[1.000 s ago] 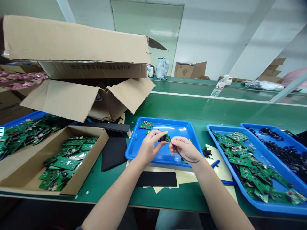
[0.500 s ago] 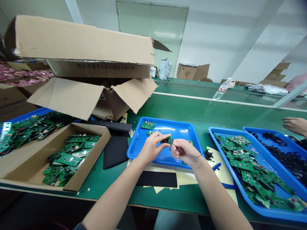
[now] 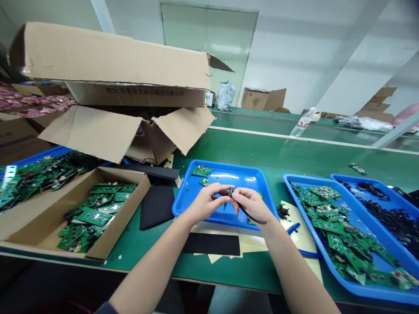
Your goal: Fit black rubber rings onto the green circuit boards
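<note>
Above the middle blue tray (image 3: 222, 165), my left hand (image 3: 207, 201) pinches a small green circuit board (image 3: 230, 192), turned nearly edge-on. Fingers and thumb hide most of it. My right hand (image 3: 250, 204) is closed against the board's right side and grips a thin black strip (image 3: 253, 219), whose free end hangs past the wrist. Whether the strip touches the board cannot be made out. Inside the tray lie a few more circuit boards (image 3: 201, 170), partly behind my hands.
A cardboard box of boards (image 3: 114, 226) stands left, with stacked cartons (image 3: 118, 61) behind. Trays of boards (image 3: 290, 185) and black parts (image 3: 335, 178) are right. A blue-handled tool (image 3: 293, 228), black clips (image 3: 283, 212) and a black sheet (image 3: 212, 244) lie close by.
The board in my left hand has turned edge-on, and the black strip now shows wider and hangs lower. A co-worker's hand has left the right edge; a board now lies on the bench there.
</note>
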The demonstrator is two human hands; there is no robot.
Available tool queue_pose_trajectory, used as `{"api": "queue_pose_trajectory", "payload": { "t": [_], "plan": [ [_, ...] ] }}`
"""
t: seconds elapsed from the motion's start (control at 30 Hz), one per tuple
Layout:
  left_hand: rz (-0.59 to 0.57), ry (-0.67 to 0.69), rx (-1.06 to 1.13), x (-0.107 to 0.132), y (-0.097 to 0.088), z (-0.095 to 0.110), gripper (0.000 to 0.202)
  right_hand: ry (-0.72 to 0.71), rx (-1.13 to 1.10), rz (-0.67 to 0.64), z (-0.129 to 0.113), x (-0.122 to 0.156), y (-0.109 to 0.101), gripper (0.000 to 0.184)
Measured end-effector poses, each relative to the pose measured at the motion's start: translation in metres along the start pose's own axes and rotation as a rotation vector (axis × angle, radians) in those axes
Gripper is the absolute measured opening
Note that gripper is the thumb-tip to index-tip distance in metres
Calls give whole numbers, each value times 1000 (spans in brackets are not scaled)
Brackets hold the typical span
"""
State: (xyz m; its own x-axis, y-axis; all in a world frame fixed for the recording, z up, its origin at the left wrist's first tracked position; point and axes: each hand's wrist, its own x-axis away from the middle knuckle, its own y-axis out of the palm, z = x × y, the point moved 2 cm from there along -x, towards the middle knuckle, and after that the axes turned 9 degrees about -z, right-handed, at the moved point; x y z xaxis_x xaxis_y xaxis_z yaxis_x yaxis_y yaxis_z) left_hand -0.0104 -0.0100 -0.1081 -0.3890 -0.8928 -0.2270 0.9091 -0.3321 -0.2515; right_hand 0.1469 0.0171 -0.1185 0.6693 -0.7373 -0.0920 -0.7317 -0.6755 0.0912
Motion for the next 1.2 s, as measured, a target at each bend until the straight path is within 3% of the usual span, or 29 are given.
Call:
{"api": "queue_pose_trajectory", "payload": {
  "t": [0.3, 0.5, 0.77, 1.0, 1.2],
  "plan": [
    [-69, -180, 269, 0, 10, 2, 39, -119, 382, 234, -10, 8, -1, 21],
    [-100, -230, 476, 1, 13, 3, 46, -124, 431, 275, -13, 9, 3, 20],
    [-56, -233, 651, 1, 12, -2, 51, -173, 474, 341, -18, 15, 6, 15],
    [-43, -297, 835, 5, 11, 5, 47, -475, 745, 424, -28, 23, 14, 6],
    [-112, -336, 901, 4, 17, 11, 42, -587, 864, 471, -36, 25, 20, 8]
  ]
}}
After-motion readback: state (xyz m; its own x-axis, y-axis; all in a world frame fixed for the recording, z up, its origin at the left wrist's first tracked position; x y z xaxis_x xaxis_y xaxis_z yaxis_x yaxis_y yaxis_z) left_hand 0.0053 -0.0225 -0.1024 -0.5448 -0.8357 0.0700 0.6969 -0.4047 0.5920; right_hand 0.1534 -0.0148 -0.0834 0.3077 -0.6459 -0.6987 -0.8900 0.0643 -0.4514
